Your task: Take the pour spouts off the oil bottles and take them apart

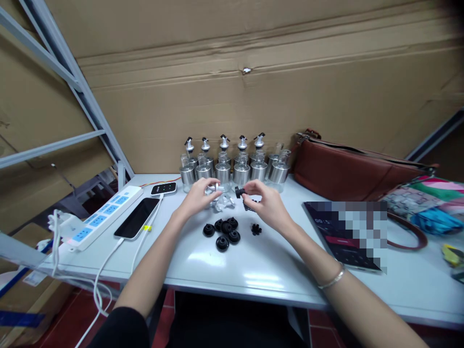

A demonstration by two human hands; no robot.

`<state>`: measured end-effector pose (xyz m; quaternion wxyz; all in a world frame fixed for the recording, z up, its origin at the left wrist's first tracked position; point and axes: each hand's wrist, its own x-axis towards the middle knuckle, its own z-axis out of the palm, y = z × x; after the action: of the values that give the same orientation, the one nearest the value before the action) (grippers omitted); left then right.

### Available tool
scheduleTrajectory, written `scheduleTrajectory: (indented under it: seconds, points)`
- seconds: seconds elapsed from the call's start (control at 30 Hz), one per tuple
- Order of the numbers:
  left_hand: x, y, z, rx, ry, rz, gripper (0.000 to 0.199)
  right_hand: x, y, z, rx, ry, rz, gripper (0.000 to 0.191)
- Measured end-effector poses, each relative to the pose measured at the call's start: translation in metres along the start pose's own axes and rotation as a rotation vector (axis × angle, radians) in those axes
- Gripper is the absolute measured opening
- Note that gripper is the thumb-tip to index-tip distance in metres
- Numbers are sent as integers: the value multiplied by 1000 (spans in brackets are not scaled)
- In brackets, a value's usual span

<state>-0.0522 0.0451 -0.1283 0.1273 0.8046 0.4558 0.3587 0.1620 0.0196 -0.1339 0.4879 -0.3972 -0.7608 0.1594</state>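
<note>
My left hand (198, 197) is closed on a small silver spout part (218, 188), above a heap of similar silver pieces (225, 203). Between the fingertips of my right hand (264, 200) is a black stopper (239, 192). Several round black stoppers (222, 243) lie in a cluster nearer the table's front edge. To their right sits a small group of black pieces (256, 229); more dark pieces show partly beneath my right hand. Behind both hands stand rows of glass bottles with steel sleeves (241, 173); several in the back row carry silver pourers with black flaps (224, 141).
A power strip (105, 217), black phone (137, 218), small display device (164, 188) and white cables occupy the left side. At right are a tablet (340, 237), brown leather bag (355, 166) and colourful fabric. Cardboard (268, 101) stands behind the table (203, 275).
</note>
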Motion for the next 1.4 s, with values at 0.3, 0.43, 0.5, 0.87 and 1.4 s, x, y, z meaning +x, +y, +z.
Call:
scheduleTrajectory:
  seconds: [0.3,0.43,0.5,0.87,1.4]
  points:
    - [-4,-20,18,225,-213,12,30,-5,12,2,-296,-559,-50,25]
    - [-5,-17,22,251,-236,12,26,-5,7,3,-382,-655,45,22]
    - [-5,-18,25,254,-232,13,26,-5,5,2,-386,-661,62,20]
    - [-7,-18,34,293,-138,-42,24,-6,-3,-3,-315,-724,144,17]
    - [-6,-12,36,321,-48,-78,22,-8,-9,7,-287,-580,7,19]
